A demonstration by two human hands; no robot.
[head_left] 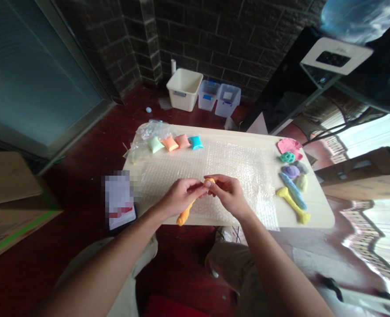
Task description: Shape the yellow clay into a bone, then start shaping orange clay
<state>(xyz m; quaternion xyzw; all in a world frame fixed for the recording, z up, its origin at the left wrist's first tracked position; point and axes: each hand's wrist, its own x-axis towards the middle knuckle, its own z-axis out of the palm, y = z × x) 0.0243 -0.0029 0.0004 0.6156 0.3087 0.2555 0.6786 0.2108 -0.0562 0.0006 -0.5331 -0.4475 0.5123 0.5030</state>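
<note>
Both my hands meet over the near half of a low wooden table (317, 215). My left hand (178, 196) and my right hand (226, 193) pinch the upper end of a long orange clay roll (184, 215), whose lower end hangs down toward the table's front edge. Fingers of both hands are closed on the clay. Under them lies a sheet of bubble wrap (234, 165).
Several small clay packets (175, 143) lie in a row at the table's back left beside clear bags. Finished clay shapes (292, 187) lie along the right side. A phone (120, 207) rests at the left edge. Plastic bins (185, 88) stand on the floor by the brick wall.
</note>
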